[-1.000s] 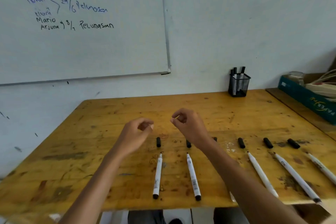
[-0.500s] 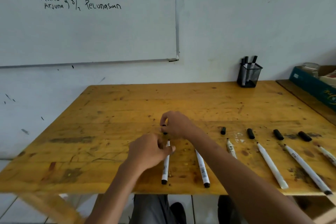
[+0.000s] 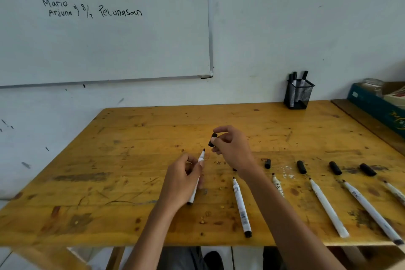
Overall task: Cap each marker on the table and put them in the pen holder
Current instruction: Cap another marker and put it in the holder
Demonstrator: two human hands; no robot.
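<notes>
My left hand [image 3: 180, 182] grips a white uncapped marker [image 3: 201, 158], lifted off the wooden table [image 3: 131, 160] with its black tip pointing up and away. My right hand [image 3: 234, 149] pinches a black cap [image 3: 212, 139] just above and right of that tip; the two are apart. Several more uncapped white markers lie in a row to the right, the nearest [image 3: 241, 206] beside my right forearm, which partly hides another [image 3: 277, 185]. Loose black caps [image 3: 301, 167] lie beyond their tips. The black mesh pen holder [image 3: 298, 94], with capped markers in it, stands at the table's far right against the wall.
A whiteboard [image 3: 105, 35] with handwriting hangs on the wall behind the table. A green cardboard box [image 3: 377, 107] with a glass jar [image 3: 372, 85] sits on a second surface at the right. The table's near edge runs just below the markers' ends.
Both hands came down to the leftmost marker and its cap and lifted them; the left hand now holds the marker tilted up, the right holds the cap above its tip.
</notes>
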